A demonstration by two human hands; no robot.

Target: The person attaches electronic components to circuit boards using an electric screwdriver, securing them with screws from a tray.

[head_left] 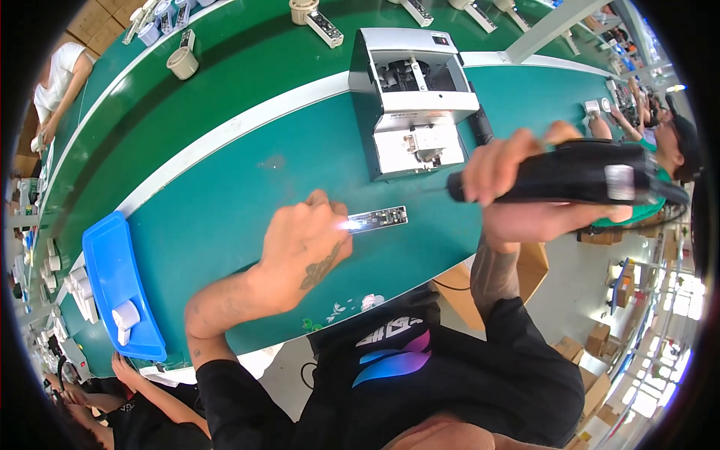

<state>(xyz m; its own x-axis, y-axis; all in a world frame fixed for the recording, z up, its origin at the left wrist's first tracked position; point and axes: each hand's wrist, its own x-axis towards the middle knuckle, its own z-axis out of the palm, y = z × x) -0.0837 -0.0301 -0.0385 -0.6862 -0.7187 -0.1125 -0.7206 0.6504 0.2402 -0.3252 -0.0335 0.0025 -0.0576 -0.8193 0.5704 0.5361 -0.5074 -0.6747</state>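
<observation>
My left hand (304, 244) is closed over the near end of a slim white housing with an exposed circuit board (386, 217), above the green bench top. A bright light glows on the board beside my fingers, which hide the rest of the piece. In my right hand (502, 180) is a black electric screwdriver (574, 176), its tip pointing left toward the board but apart from it. Just past the board stands a grey and black screw feeder (409, 105) with an open top window.
A blue tray (142, 311) holding a white part (125, 315) lies at the left. Behind a pale rail, several cream-coloured devices, one a round-headed unit (182, 64), sit on a green conveyor (240, 56). Other people work to both sides. Cardboard boxes (596, 337) stand at the right.
</observation>
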